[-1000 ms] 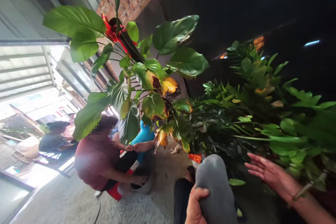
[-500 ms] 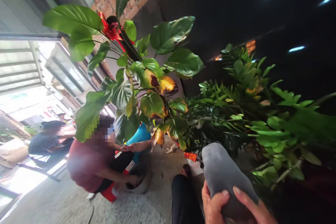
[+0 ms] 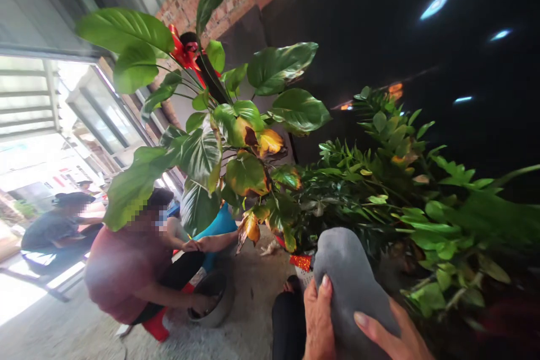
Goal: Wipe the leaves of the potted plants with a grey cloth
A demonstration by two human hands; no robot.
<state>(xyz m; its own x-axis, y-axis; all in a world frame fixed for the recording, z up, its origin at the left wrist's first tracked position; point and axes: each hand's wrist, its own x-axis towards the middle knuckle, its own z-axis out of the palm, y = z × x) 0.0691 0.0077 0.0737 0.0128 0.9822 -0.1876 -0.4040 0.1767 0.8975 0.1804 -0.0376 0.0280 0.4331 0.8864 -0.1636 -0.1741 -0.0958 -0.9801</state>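
At nine o'clock, a seated person (image 3: 50,230) sits by the bright doorway. Nearer, toward eight o'clock, a crouching person (image 3: 126,270) keeps one hand in a metal bowl (image 3: 211,298) on the floor, in the same posture as a second ago.

Up through the centre toward eleven o'clock stands the large-leaved plant (image 3: 236,124), with a red bow (image 3: 183,50) near its top and yellowed leaves lower down. It is untouched and unmoved.

At six o'clock is a grey rounded thing (image 3: 346,270), perhaps a cloth-covered knee, though I cannot tell. The left hand (image 3: 318,320) clasps its left flank, thumb pressed upward on it. The right hand (image 3: 390,337) wraps its lower right side, thumb laid across.

That is the change. A second ago the right hand was spread open, palm up, beside the bushy plants (image 3: 400,197) at three o'clock, and only the left hand was on the grey thing. Half a second ago both hands had closed on it low down, and since then the left has slid higher. As I judge it, neither hand now engages any foliage, and both are occupied with the grey thing.
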